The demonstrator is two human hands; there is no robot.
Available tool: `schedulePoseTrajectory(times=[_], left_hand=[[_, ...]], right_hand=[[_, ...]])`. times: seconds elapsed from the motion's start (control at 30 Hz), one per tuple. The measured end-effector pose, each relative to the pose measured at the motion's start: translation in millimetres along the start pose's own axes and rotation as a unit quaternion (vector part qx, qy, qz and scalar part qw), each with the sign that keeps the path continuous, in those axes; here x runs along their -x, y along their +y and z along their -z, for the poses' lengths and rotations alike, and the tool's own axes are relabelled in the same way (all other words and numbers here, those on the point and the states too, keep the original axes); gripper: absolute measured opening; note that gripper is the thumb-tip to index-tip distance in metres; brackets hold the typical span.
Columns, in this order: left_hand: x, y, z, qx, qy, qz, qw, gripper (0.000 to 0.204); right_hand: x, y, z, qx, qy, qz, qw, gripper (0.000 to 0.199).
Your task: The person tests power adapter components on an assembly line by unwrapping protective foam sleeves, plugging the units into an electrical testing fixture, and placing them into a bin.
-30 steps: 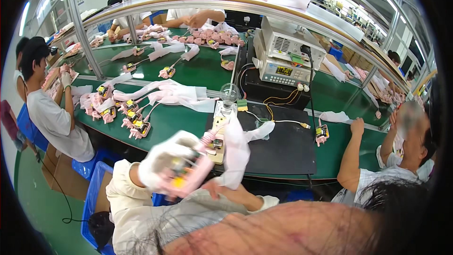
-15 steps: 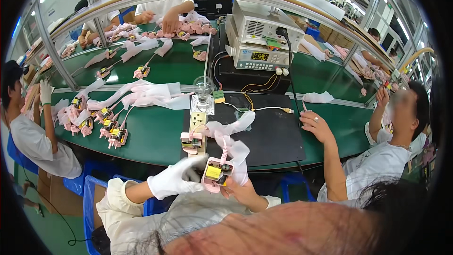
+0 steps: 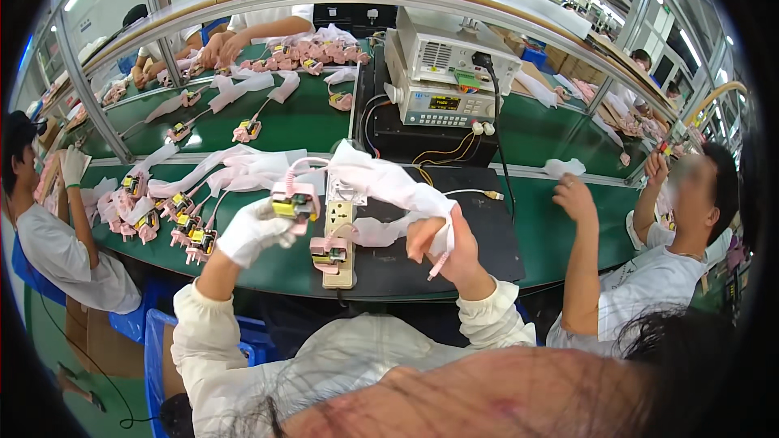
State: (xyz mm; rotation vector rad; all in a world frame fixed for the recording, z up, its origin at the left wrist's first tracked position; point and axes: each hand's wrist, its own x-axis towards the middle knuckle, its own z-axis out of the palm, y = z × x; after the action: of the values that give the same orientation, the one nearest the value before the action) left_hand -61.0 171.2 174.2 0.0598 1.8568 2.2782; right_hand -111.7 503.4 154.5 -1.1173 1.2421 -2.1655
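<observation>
My left hand (image 3: 256,231), in a white glove, is closed on a pink charger (image 3: 294,204) whose side is open, showing a yellow part inside. From its top a pink cable curves right into a whitish wrapped bundle (image 3: 389,181). My bare right hand (image 3: 458,251) is closed around the far end of that bundle, and the cable's plug (image 3: 438,266) pokes out below the fingers. Under the raised cable, a second open charger (image 3: 329,255) is plugged into an upright power strip (image 3: 341,215), its wrapped cable (image 3: 381,231) lying to the right.
Several open chargers (image 3: 195,231) with wrapped cables lie on the green bench (image 3: 251,264) at left. Stacked bench instruments (image 3: 446,105) stand behind a black mat (image 3: 487,231). At right, a co-worker's hand (image 3: 574,197) is near a wrapped piece (image 3: 565,168). A metal frame crosses behind.
The held charger has risen up and left in my gloved hand. My right hand has left the charger and moved up and right, holding the wrapped cable's end. The co-worker's hand at right has shifted.
</observation>
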Motion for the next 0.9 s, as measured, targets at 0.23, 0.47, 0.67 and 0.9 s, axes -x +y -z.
schedulePoseTrajectory(times=[0.23, 0.47, 0.67, 0.9], left_hand=[[-71.5, -82.5, 16.1, 0.087, -0.011, 0.038, 0.995, 0.032], [-76.3, -89.9, 13.3, -0.064, -0.005, -0.017, 0.998, 0.034], [-74.9, -72.0, 13.6, -0.196, 0.04, 0.066, 0.978, 0.043], [-76.3, -89.0, 21.0, -0.218, 0.043, 0.03, 0.975, 0.046]], right_hand=[[-12.9, -0.2, -10.9, -0.165, 0.015, -0.066, 0.984, 0.071], [20.1, -26.9, 19.8, 0.008, 0.035, -0.203, 0.979, 0.063], [24.0, 15.2, 110.7, -0.235, 0.117, -0.229, 0.937, 0.02], [-1.1, 21.8, 136.2, 0.012, 0.22, -0.145, 0.965, 0.019]])
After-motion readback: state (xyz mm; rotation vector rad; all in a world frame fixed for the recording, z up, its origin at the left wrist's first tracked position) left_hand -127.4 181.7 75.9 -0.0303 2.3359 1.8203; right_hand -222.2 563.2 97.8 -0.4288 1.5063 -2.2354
